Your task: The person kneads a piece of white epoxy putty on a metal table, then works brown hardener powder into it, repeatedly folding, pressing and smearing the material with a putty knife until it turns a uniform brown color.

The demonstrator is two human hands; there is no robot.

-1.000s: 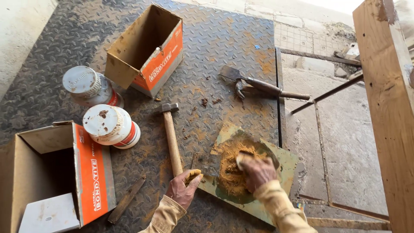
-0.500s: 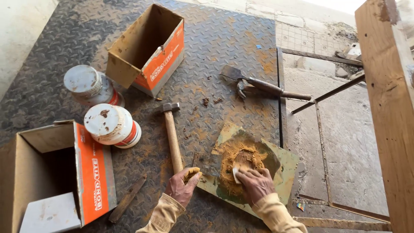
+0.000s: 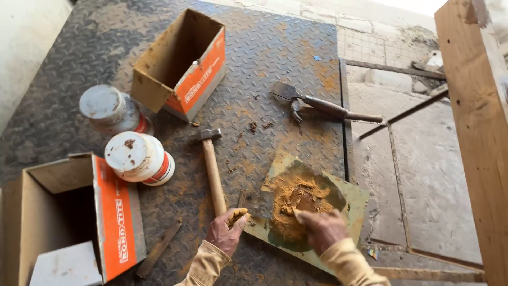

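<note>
Nearest, the left hand (image 3: 226, 231) is curled around a small lump of yellow-brown putty (image 3: 236, 214), just beside the wooden handle of a steel-headed hammer (image 3: 211, 168) lying on the grey checker-plate metal floor (image 3: 275, 58). To its right, the right hand (image 3: 324, 228) lies palm down with loosely bent fingers, its fingertips pressing into a mound of orange-brown paste (image 3: 296, 204) spread on a flat greenish square board (image 3: 349, 204); it grips nothing. At the near left stands an open cardboard box with an orange side panel (image 3: 114, 212), a pale flat sheet (image 3: 66, 267) inside it. A dark flat metal strip (image 3: 159, 249) lies between that box and the left hand. Farther left sit two round white tins with red bands (image 3: 138, 158), closed, lids smeared. Beyond them a second open cardboard box with an orange label face (image 3: 182, 66) lies tipped on its side; its inside is dim. At the far right a rusty metal trowel (image 3: 323, 106) rests on the plate, and a pale wooden plank (image 3: 476, 132) stands along the right edge.
</note>
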